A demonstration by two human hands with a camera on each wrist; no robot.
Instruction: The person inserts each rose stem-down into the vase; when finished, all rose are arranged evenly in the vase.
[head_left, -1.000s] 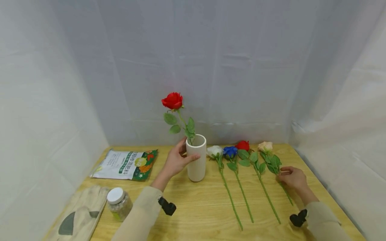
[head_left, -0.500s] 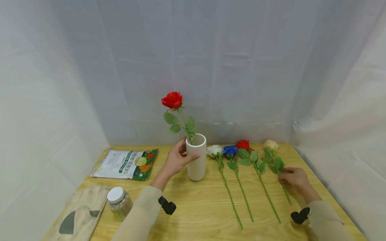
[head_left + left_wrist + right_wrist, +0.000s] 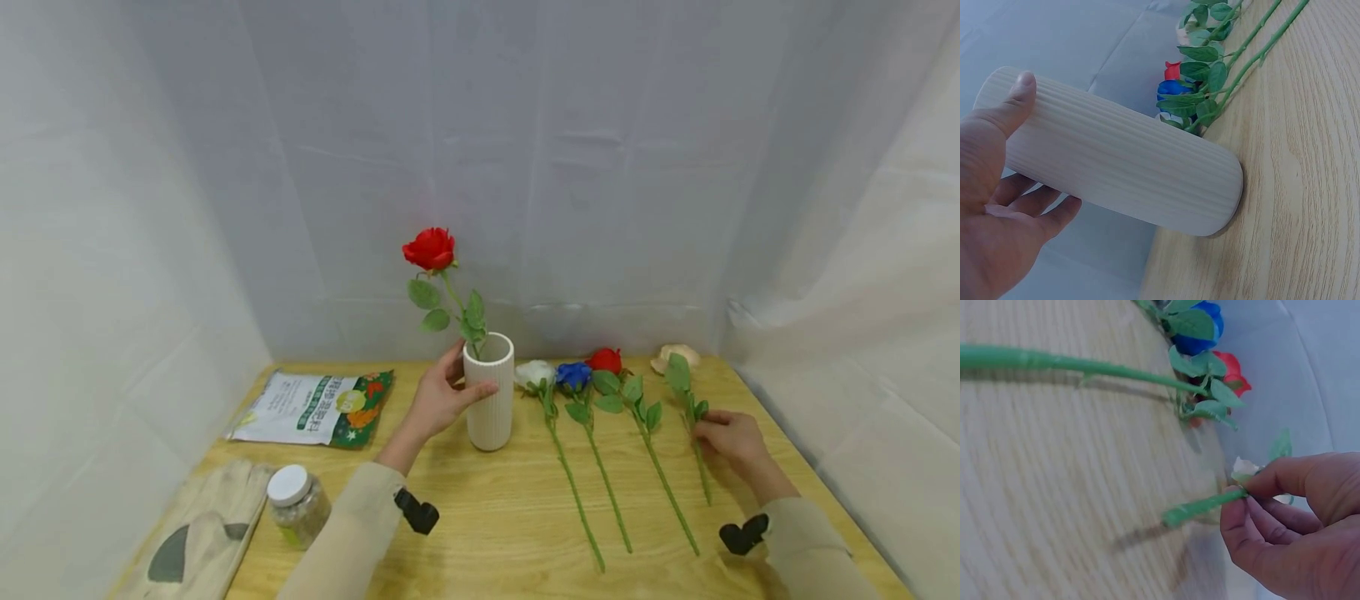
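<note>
My left hand [image 3: 438,404] holds a white ribbed vase [image 3: 490,412] near its rim, thumb in front and fingers around the back. The vase stands upright on the table, and a red rose [image 3: 430,249] leans left out of its mouth. On the right, my right hand [image 3: 733,442] pinches the green stem of a cream rose [image 3: 675,357] between thumb and fingers. In the right wrist view the cut end of that stem [image 3: 1204,507] sits above its shadow. Left of it lie a white rose [image 3: 535,374], a blue rose [image 3: 573,376] and another red rose [image 3: 604,360].
A printed white and green bag [image 3: 311,408] lies at the table's back left. In front of it are a jar with a white lid [image 3: 297,504] and a pale work glove [image 3: 198,537]. Pale sheeting [image 3: 600,208] encloses the wooden table [image 3: 465,517] at the back and sides.
The cream rose has turned in my right hand: its bloom has shifted right and its stem end left. My left hand and the vase have stayed put.
</note>
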